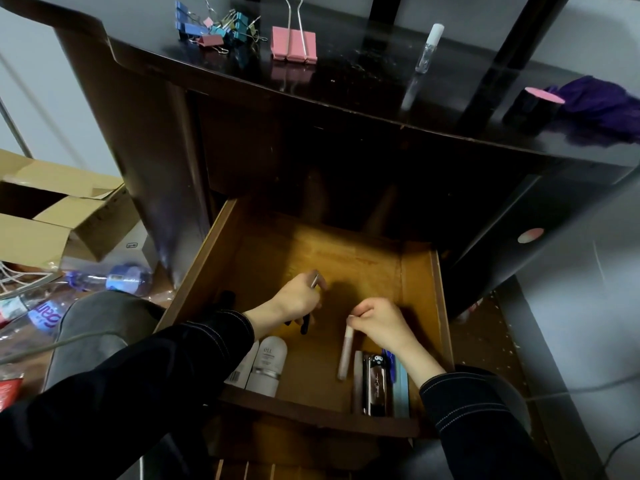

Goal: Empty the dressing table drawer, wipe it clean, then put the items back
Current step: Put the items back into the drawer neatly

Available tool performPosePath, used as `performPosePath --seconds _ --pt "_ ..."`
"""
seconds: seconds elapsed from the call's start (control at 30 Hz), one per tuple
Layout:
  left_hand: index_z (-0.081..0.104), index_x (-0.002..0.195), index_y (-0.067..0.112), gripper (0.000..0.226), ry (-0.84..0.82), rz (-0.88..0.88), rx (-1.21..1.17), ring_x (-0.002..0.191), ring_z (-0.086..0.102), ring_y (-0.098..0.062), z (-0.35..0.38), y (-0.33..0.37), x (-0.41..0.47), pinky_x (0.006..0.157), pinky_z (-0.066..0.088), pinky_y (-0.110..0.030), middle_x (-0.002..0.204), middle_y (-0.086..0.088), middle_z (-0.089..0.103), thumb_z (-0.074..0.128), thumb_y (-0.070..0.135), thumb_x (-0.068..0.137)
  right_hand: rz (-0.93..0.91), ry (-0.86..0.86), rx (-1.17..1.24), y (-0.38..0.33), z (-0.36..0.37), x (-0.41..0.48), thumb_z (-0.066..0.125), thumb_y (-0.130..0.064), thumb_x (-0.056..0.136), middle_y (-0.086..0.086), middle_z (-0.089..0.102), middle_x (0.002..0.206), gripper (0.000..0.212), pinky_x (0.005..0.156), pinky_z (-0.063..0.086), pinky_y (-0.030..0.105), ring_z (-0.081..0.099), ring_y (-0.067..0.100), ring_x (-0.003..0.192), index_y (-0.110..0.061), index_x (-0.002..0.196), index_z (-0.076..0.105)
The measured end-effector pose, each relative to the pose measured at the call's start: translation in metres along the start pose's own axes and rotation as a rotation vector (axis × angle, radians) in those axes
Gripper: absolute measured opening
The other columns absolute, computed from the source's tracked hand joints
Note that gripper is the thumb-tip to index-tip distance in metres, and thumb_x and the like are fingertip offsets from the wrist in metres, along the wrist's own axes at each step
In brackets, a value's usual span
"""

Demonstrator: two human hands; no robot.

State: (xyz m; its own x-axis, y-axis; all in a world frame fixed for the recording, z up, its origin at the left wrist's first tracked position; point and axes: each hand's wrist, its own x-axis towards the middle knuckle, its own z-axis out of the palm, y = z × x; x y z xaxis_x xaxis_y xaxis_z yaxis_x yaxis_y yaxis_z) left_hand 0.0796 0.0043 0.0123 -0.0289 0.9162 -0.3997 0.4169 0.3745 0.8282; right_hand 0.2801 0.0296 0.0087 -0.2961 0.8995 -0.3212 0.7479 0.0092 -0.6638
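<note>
Several things are lying in the drawer [420,271]: two white bottles [268,367] at the near left corner, a dark case [376,384] and some blue pieces at the near right. Both hands are being held inside the drawer, near each other but apart. Thin pieces are being gripped by the left hand [298,299], a metal tip showing above the fingers and a dark stick below; what they are cannot be told. A pale tube [345,355] is being pinched at its top end by the right hand [379,322], its lower end pointing down beside the case. On the tabletop [363,74] clips [221,27], a clear vial [428,48], a black pot [531,110] and a purple cloth [602,102] are lying well apart from the drawer. Wiping is not being done now, as the cloth is not being held. Whether things are being lifted out or set back cannot be settled. If emptying is being done, most of the task is judged to be left; if refilling, only the tabletop pieces are.
</note>
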Motion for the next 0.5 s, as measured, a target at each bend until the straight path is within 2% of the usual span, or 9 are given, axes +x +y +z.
performPosePath --seconds 0.13,0.27,0.5 --pt "0.047 0.124 0.021 0.042 -0.009 -0.020 -0.028 0.038 0.058 -0.017 0.0010 -0.0001 -0.0012 0.035 0.044 -0.027 0.089 -0.013 0.060 0.045 -0.005 0.091 -0.007 -0.029 -0.203 0.0033 0.0034 0.0005 0.076 -0.029 0.085 -0.009 0.072 0.076 0.010 0.076 0.059 0.035 0.068 0.010 0.079 -0.028 0.078 0.069" --pt "0.043 0.132 0.025 0.052 -0.004 -0.013 -0.035 0.039 0.060 -0.016 0.0013 -0.0013 -0.0015 0.034 0.044 -0.026 0.094 -0.011 0.059 0.042 -0.006 0.091 -0.013 -0.068 -0.314 0.0023 0.0048 0.0001 0.076 -0.035 0.082 -0.012 0.070 0.076 0.011 0.075 0.058 0.034 0.067 0.006 0.078 -0.031 0.076 0.068" --pt "0.040 0.138 0.024 0.056 -0.003 -0.017 -0.044 0.043 0.063 -0.019 0.0011 -0.0027 0.0009 0.036 0.045 -0.027 0.097 -0.010 0.059 0.044 -0.006 0.091 -0.027 -0.213 -0.408 0.0032 0.0040 -0.0031 0.078 -0.039 0.076 -0.012 0.070 0.084 0.013 0.079 0.059 0.042 0.066 0.009 0.081 -0.031 0.075 0.069"
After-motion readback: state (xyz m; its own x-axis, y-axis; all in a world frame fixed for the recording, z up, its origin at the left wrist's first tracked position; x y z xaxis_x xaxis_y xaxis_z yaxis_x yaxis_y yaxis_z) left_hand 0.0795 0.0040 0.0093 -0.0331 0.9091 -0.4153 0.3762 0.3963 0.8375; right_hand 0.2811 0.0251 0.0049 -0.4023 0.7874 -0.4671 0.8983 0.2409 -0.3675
